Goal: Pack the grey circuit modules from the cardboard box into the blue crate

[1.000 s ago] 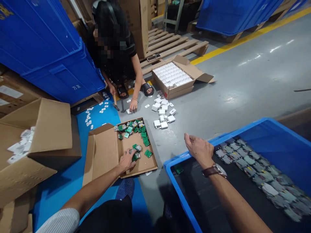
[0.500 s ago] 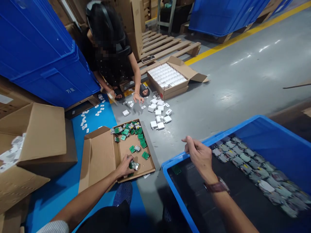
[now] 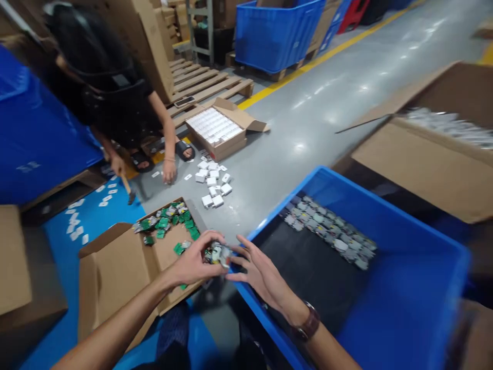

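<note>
My left hand (image 3: 194,262) is closed on a small bunch of green circuit boards (image 3: 219,253) and holds it above the near corner of a flat cardboard tray (image 3: 115,267). More green circuit boards (image 3: 165,222) lie at the tray's far end. My right hand (image 3: 259,271), fingers spread, reaches to the bunch and its fingertips touch it at the rim of a big blue bin (image 3: 389,308). A row of grey-green boards (image 3: 331,231) lies on the bin's dark floor.
A person (image 3: 111,97) crouches across from me with a hammer (image 3: 127,187) in one hand. White adapter shells (image 3: 211,182) lie on the grey floor beside an open carton of white parts (image 3: 213,126). Cardboard boxes stand at the right (image 3: 431,159) and left.
My left hand lifted a bunch of boards from the tray toward the blue bin. My right hand left the bin's rim and came to meet it. The view swung to the right.
</note>
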`<state>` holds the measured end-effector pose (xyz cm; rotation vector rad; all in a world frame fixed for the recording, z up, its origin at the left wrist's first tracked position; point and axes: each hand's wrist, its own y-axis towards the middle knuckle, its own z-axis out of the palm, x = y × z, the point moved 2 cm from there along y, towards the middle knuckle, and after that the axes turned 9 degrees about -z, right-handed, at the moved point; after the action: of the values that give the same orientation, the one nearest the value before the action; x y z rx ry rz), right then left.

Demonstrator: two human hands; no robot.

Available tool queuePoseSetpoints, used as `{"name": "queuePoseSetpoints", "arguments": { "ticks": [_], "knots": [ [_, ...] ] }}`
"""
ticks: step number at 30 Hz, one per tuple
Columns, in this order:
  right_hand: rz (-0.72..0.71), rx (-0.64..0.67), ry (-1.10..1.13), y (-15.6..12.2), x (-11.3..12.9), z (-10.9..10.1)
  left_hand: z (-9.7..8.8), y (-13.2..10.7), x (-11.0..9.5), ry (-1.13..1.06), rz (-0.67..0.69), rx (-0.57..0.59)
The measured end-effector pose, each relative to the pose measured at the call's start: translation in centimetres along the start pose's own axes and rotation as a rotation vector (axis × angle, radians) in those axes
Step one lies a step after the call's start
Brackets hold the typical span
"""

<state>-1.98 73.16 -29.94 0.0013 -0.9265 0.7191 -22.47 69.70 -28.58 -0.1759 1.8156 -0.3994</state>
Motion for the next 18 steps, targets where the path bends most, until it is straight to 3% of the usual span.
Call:
{"name": "queuePoseSetpoints", "arguments": {
  "ticks": [3, 5, 7, 10, 14, 18],
  "knots": [
    [0.01, -0.087, 0.12, -0.5, 0.5, -2.7, 3.9, 1.9, -5.6, 0.219, 0.183, 0.232],
    [-0.012, -0.18, 0.123, -1.0, 0.9, -5.6, 6.6, 3.2, -6.6, 0.313, 0.264, 0.336],
    [-0.02, -0.264, 0.1, -1.7, 1.0, -9.1, 8.8, 4.3, -5.8, 0.384, 0.317, 0.348],
    [0.014, -0.396, -0.037, -2.4, 0.9, -14.2, 10.9, 5.3, -2.9, 0.478, 0.306, 0.309],
    [0.055, -0.582, -0.383, -2.4, 0.6, -19.7, 11.8, 5.4, 0.2, 0.699, 0.156, 0.414],
    [-0.026, -0.568, -0.919, -1.8, 0.9, -22.2, 11.6, 5.5, 0.4, 0.812, 0.072, 0.491]
  ]
}}
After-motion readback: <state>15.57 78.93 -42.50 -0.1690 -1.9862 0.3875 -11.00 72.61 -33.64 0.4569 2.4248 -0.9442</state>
